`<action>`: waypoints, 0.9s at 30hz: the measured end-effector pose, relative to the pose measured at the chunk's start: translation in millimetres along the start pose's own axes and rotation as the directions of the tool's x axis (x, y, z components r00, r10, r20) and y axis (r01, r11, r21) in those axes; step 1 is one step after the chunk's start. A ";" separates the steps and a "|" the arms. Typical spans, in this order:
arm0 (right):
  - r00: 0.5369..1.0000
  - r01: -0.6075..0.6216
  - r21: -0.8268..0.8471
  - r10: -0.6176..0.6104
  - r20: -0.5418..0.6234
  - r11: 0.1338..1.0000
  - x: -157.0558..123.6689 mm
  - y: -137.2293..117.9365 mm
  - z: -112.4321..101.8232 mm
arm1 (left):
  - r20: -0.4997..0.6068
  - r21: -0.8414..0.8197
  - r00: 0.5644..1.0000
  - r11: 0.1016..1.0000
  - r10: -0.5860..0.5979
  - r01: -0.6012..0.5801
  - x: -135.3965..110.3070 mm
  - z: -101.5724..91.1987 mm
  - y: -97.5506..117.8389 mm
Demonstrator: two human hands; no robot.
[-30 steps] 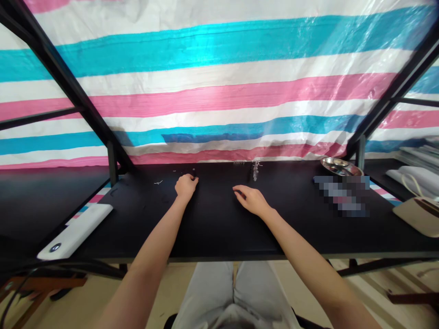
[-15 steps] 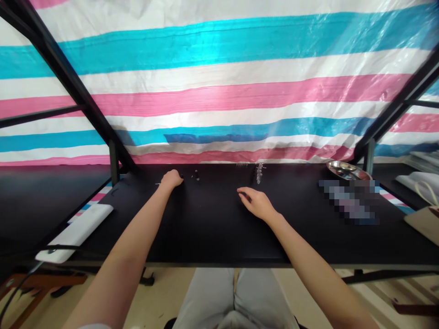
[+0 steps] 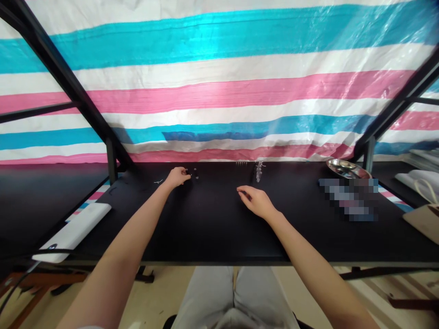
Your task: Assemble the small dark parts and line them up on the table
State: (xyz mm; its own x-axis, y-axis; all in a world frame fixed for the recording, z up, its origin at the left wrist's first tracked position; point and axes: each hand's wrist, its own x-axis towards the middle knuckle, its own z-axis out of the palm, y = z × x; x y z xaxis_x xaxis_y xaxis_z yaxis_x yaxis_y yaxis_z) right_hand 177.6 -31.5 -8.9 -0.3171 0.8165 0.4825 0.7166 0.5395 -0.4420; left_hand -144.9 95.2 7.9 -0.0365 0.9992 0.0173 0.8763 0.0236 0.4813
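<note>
My left hand [image 3: 178, 177] is over the left part of the black table, its fingers closed around a small black piece [image 3: 187, 172] that shows only partly at the fingertips. Just to its right is a small dark piece with pale ends [image 3: 196, 173]. A thin white strand [image 3: 158, 182] lies left of that hand. Near the table's middle, my right hand [image 3: 256, 201] has thumb and fingertips brought together; whatever is between them is too small or dark to make out. Beyond it are a row of clear little pieces [image 3: 259, 172] and several tiny pale pins [image 3: 241, 163].
A shiny metal plate [image 3: 348, 170] sits at the back right, behind a blurred-out object [image 3: 350, 201]. At the left edge lies a white power strip [image 3: 73, 232] with a cable. Black frame posts [image 3: 111, 157] flank the table [image 3: 212, 237], and a striped sheet [image 3: 219, 100] hangs behind.
My left hand has moved slightly right, nearer the small dark piece with pale ends, leaving the white strand more exposed. My right hand has stayed in place.
</note>
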 end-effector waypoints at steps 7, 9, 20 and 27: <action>1.000 -0.016 0.010 0.016 0.008 1.000 -0.1 4.7 1.7 | 0.005 0.014 1.000 1.000 -0.006 0.006 4.4 8.7 -1.2; 1.000 -0.013 0.012 0.013 0.007 1.000 -0.2 4.9 1.8 | 0.008 0.034 0.999 0.999 -0.041 0.041 3.8 7.7 -0.2; 0.966 -0.259 -0.245 0.250 -0.066 0.934 2.0 6.4 -13.0 | 0.236 0.499 0.967 0.866 -0.092 -0.040 -41.8 -24.1 47.4; 0.802 -0.566 -0.412 0.592 -0.075 0.714 3.5 32.3 -18.6 | 0.383 0.359 0.821 0.750 0.425 -0.555 -87.5 4.2 98.2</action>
State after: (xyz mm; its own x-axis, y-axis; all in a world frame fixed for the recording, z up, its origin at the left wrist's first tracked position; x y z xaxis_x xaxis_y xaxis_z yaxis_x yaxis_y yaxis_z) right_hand 211.3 -15.0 -7.4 0.2166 0.9590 0.1825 0.9471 -0.1611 -0.2776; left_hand -53.6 10.2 50.0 0.5259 0.8425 -0.1168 0.8500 -0.5255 0.0371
